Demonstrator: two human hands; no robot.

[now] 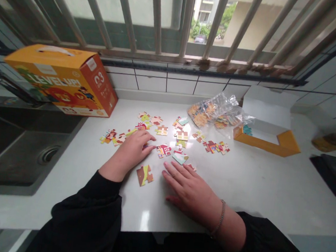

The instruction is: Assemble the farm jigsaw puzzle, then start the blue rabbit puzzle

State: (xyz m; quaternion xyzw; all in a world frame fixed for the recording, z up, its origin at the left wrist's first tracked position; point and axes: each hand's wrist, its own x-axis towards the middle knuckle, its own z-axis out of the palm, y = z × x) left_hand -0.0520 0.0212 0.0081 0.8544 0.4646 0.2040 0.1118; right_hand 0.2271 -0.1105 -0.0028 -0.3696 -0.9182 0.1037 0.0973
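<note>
Jigsaw puzzle pieces lie scattered on the white countertop [239, 188]. My left hand [136, 146] rests among them, thumb and fingers apart and holding nothing visible; it partly covers some pieces. A red barn piece [164, 150] is just right of its fingertips. Nearer to me, between the hands, is a brown and green piece [144, 175]. My right hand [191, 187] is spread flat, palm down, low over the counter. Just beyond its fingertips are a pale green and white piece [180, 157] and a reddish piece [190, 167], partly hidden by the fingers.
An orange puzzle box [71, 81] stands at the back left beside the sink [62, 139]. Clear plastic bags [205, 111] of pieces lie at the back, next to an opened orange and white box [267, 141]. A dark object [332, 173] sits at the far right.
</note>
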